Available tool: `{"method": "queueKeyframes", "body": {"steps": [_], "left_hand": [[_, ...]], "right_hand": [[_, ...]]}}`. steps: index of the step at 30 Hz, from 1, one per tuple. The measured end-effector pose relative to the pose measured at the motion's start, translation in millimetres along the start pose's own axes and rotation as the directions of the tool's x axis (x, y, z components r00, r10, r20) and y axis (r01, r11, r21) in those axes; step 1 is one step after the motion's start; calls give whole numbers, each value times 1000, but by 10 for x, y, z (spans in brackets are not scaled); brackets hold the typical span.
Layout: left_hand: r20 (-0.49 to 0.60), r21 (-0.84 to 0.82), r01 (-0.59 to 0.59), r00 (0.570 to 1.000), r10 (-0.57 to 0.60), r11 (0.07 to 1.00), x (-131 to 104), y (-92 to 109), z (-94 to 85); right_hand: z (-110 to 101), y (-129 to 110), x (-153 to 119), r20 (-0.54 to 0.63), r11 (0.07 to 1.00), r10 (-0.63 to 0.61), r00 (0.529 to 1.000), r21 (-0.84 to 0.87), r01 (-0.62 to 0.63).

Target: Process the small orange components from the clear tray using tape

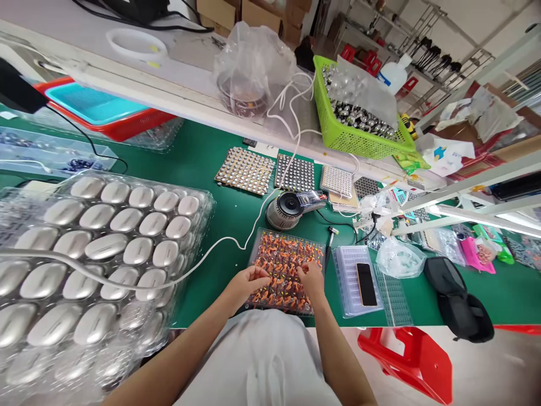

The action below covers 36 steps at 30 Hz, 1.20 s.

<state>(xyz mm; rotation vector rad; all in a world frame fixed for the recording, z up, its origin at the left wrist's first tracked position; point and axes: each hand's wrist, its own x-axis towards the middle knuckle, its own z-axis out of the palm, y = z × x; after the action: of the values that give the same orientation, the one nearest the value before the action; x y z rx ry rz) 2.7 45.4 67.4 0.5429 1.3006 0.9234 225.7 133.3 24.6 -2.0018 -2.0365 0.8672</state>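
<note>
Green tabletop (198, 299); left hand (248, 283) and right hand (312, 281) curled over tray (291, 236).

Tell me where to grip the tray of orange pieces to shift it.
I'd take the tray by its left and right rims, toward the near corners, coming from both sides: it lies flat, orange pieces crowd its top, and the round device stands close by its far edge.

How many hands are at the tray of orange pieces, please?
2: the left hand at the left side of the tray, the right hand at its right side. No others show.
</note>
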Motion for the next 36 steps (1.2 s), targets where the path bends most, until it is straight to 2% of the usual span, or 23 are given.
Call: {"method": "queueKeyframes", "body": {"steps": [2,4,6,8,10,12,17,24,27,29,32,33,36], "left_hand": [[5,-2,-43,999,43,999,-40,58,16],[18,-3,-94,995,95,996,-83,134,55],[36,14,-149,988,148,989,-122,215,107],[57,26,-189,981,187,982,-158,285,156],[76,15,-221,973,220,975,-195,337,190],[90,-13,-246,965,246,969,-235,375,208],[68,-123,-249,964,258,961,-333,467,221],[-19,-167,-192,981,191,967,-380,558,233],[-82,-164,-183,982,172,969,-347,546,237],[-125,-153,-185,978,166,971,-306,523,229],[-176,-109,-188,970,167,976,-219,467,177],[-195,-88,-187,966,167,978,-188,444,149],[-244,-42,-183,955,167,982,-109,370,57]], "right_hand": [[-152,-114,-120,39,996,-26,999,86,22],[-312,-250,-251,119,964,-62,991,263,29],[-458,-396,-368,213,847,-102,972,530,-28],[-573,-540,-458,278,682,-146,950,724,-107],[-648,-666,-522,313,582,-196,929,800,-147],[-691,-767,-563,335,550,-249,909,821,-152],[-714,-920,-602,359,592,-318,878,798,-112],[-682,-1045,-597,344,631,-347,872,774,-54],[-636,-1066,-599,275,721,-348,896,689,69],[-598,-1053,-575,247,774,-394,885,608,175],[-544,-993,-397,294,803,-496,817,515,301],[-531,-972,-283,296,813,-511,807,472,342],[-519,-972,222,208,852,-522,828,183,491]]}}
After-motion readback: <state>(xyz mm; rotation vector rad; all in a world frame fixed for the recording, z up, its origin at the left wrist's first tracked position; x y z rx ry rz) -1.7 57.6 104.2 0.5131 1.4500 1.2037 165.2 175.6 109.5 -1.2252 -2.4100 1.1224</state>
